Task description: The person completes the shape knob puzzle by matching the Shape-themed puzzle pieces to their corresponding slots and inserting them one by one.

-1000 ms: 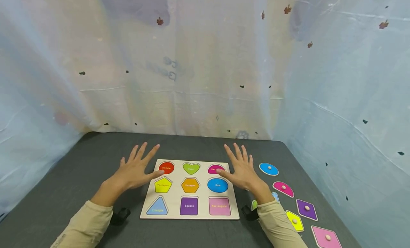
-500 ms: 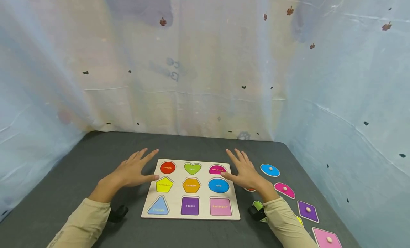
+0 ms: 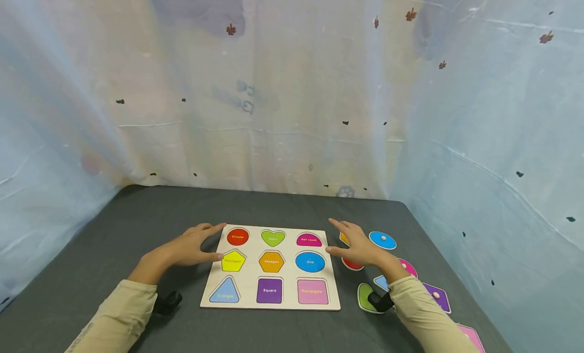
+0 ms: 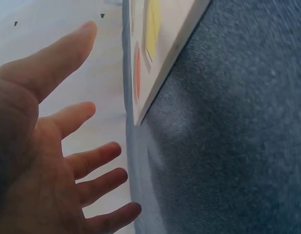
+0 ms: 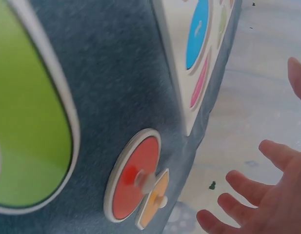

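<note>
Sleeves (image 3: pixel 116 317): tan, one on each forearm, entering from the near side of the table (image 3: pixel 255 338).
Pink piece (image 3: pixel 473 338): near the table's right edge, partly hidden by the right sleeve.
Green piece (image 3: pixel 364 296): flat, inboard of the right edge, partly covered by the right wrist's black device (image 3: pixel 382 302).
Purple piece (image 3: pixel 439 296): knobbed, close to the right edge, partly behind the sleeve.
Light blue piece (image 3: pixel 381 283): beyond the green piece, partly hidden by the right arm.
Puzzle board (image 3: pixel 248 294): flat, well in from the table's left and right edges; three rows of three labelled shapes, Circular, Heart and Half round in the row toward the far edge.
Magenta piece (image 3: pixel 408 267): toward the right edge, partly behind the forearm.
Left hand (image 3: pixel 193 245): fingers and thumb spread at the board's left edge; contact cannot be told.
Right hand (image 3: pixel 358 249): fingers and thumb spread at the board's right edge; contact cannot be told.
Red piece (image 3: pixel 352 264): knobbed, partly under the right hand in head view.
Orange piece (image 3: pixel 344 238): knobbed, just beyond the red one.
Blue oval piece (image 3: pixel 382 240): knobbed, toward the far right corner.
Curtain (image 3: pixel 292 89): pale, patterned, behind the far edge.
</note>
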A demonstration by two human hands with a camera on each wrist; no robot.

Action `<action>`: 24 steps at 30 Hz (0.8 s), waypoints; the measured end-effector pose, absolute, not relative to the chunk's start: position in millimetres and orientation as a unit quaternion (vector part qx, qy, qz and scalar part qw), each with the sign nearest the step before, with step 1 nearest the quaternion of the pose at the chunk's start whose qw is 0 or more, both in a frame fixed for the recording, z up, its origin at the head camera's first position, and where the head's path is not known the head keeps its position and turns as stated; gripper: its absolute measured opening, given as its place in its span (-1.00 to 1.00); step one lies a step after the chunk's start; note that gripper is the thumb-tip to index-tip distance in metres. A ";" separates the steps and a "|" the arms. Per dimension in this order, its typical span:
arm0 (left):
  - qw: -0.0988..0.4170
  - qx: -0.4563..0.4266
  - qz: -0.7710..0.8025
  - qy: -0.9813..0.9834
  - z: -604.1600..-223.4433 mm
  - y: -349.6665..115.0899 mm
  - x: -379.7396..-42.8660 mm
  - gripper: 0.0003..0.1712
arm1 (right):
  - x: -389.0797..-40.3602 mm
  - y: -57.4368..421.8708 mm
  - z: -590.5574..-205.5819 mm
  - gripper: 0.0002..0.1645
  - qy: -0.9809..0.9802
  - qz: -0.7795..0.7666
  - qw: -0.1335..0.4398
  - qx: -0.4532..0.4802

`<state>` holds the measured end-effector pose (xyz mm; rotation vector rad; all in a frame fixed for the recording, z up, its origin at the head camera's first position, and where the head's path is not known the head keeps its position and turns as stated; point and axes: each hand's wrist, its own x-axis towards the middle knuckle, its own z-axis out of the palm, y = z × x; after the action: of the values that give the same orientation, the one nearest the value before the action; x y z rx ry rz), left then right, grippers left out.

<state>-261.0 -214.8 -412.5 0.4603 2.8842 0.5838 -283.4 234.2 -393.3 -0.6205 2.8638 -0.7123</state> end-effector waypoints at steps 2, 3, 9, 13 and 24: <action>0.091 0.161 0.200 0.962 -413.9 -217.3 -262.4 0.10 | -285.2 236.1 -394.3 0.05 0.947 -0.239 0.069 -0.204; 0.095 0.163 0.202 0.961 -414.7 -218.1 -263.0 0.09 | -286.0 237.2 -394.7 0.03 0.945 -0.242 0.072 -0.206; 0.115 0.167 0.206 0.957 -417.0 -222.1 -264.1 0.06 | -289.7 247.7 -394.0 -0.08 0.932 -0.276 0.082 -0.218; 0.121 0.168 0.206 0.956 -419.1 -223.4 -263.9 0.03 | -291.8 257.4 -393.5 -0.13 0.922 -0.297 0.096 -0.227; 0.141 0.178 0.209 0.951 -422.2 -225.0 -265.1 0.02 | -296.5 277.4 -398.8 -0.20 0.907 -0.325 0.140 -0.230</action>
<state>-265.1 -225.0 -422.2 0.5135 2.7468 0.6036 -296.5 277.4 -398.8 -0.6641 2.6199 -0.9405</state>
